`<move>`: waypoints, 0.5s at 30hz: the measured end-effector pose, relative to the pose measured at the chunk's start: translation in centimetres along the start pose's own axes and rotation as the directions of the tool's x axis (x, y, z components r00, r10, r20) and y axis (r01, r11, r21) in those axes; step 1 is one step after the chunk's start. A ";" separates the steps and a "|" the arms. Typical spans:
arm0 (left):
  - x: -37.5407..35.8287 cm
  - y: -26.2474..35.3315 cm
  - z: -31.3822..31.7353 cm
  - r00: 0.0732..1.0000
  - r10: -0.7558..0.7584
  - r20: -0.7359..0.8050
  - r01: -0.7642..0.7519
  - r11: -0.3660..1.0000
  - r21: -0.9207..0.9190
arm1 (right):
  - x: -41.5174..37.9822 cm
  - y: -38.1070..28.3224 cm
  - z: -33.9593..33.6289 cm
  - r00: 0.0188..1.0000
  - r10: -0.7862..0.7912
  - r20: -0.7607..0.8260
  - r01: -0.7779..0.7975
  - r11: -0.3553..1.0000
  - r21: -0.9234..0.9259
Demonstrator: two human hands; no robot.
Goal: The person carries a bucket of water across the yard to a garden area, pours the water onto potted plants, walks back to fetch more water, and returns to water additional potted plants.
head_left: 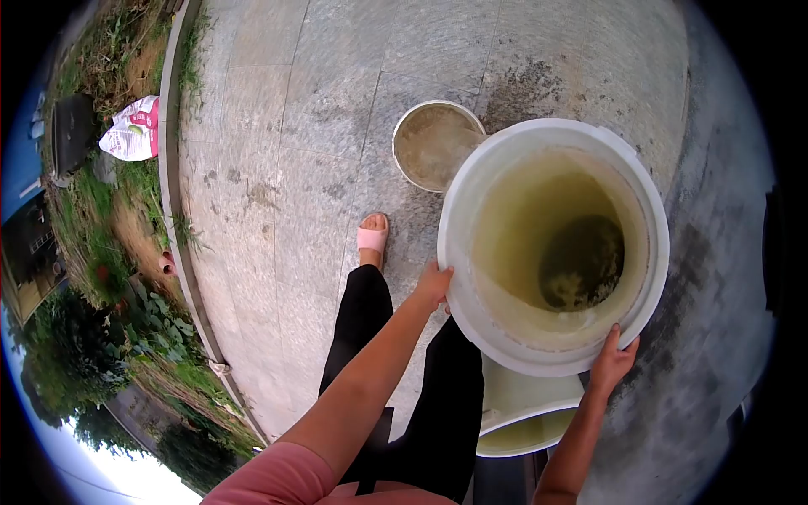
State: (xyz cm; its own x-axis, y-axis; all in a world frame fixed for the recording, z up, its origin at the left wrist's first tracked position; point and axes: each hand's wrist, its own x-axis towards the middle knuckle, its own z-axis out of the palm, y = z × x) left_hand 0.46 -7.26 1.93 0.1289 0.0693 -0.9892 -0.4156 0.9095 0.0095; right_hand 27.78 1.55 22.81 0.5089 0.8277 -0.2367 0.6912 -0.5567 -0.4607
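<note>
A large whitish plastic bucket [459, 210] is held tilted in front of me, with yellowish-green, cloudy water and dark sediment inside. My left hand [435, 286] grips its rim on the left side. On the lower right of the rim, my right hand [613, 362] is closed with the thumb over the edge. Just beyond its upper left rim stands a smaller round white bucket [433, 146] with murky brown, stirred-up water. A pale streak of water seems to join the two. The fingers under the large rim are partly hidden.
Another pale container [528, 389] with greenish water sits beneath the large bucket near my legs. Wet dark patches mark the stone paving [278, 126]. A low curb [171, 126] borders plants on the left, where a white and pink sack [135, 130] lies.
</note>
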 end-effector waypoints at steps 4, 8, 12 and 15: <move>-1.2 -1.3 1.6 1.000 -0.013 -0.014 0.013 1.000 0.027 | 0.8 2.8 -1.8 1.000 0.010 -0.024 -0.009 0.999 0.035; -2.9 -2.6 3.9 0.999 0.016 -0.032 -0.017 0.999 -0.028 | 1.5 6.1 -3.8 0.996 0.073 -0.047 -0.070 0.996 0.064; -3.3 -4.6 5.2 0.997 0.058 -0.059 -0.057 0.998 0.022 | 1.7 7.9 -5.3 0.994 0.085 -0.070 -0.086 0.996 0.002; -3.5 -5.9 6.0 0.993 0.105 -0.054 -0.102 0.993 0.054 | 1.9 9.3 -5.9 0.990 0.096 -0.104 -0.098 0.995 -0.017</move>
State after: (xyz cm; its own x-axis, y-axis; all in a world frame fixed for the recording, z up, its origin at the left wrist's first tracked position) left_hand 7.86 -10.43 6.19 0.0356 0.1425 -0.9892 -0.3772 0.9185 0.1187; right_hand 38.20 -2.53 23.09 0.6235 0.7586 -0.1892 0.6466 -0.6363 -0.4207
